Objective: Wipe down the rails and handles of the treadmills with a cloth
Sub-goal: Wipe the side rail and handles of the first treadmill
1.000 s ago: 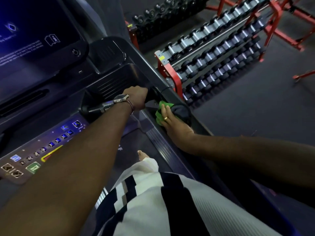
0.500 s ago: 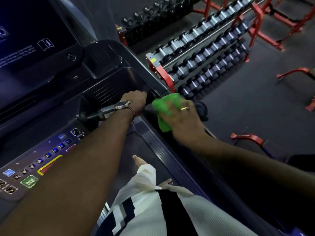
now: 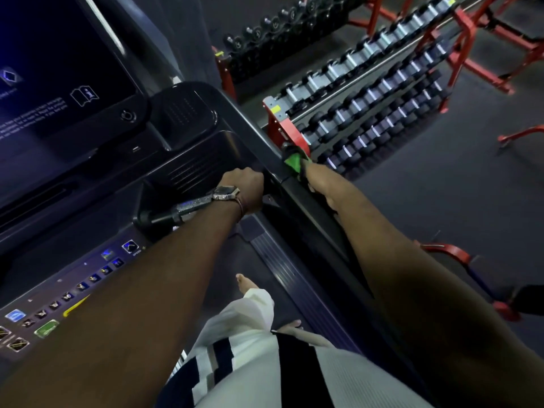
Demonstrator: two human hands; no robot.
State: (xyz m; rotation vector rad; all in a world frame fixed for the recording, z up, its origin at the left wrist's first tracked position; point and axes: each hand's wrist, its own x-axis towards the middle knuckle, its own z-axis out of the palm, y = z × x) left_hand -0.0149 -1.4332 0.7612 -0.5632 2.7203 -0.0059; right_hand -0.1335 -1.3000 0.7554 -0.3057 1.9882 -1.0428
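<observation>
I stand on a black treadmill and look down along its right side rail (image 3: 312, 207). My left hand (image 3: 245, 187), with a watch on the wrist, grips the front handle bar (image 3: 164, 216) where it meets the rail. My right hand (image 3: 319, 184) reaches round the outer side of the rail, mostly hidden behind it, and holds a green cloth (image 3: 293, 161) against the rail's upper end. Only a small fold of the cloth shows.
The console screen (image 3: 59, 69) and a lit button panel (image 3: 73, 290) fill the left. Red dumbbell racks (image 3: 368, 92) stand close to the right of the treadmill, with dark floor beyond. A red-framed bench foot (image 3: 459, 257) lies low right. My feet rest on the belt.
My right hand with the cloth has slid from the top of the rail over to its outer side and further up toward the console. My left hand has kept its grip.
</observation>
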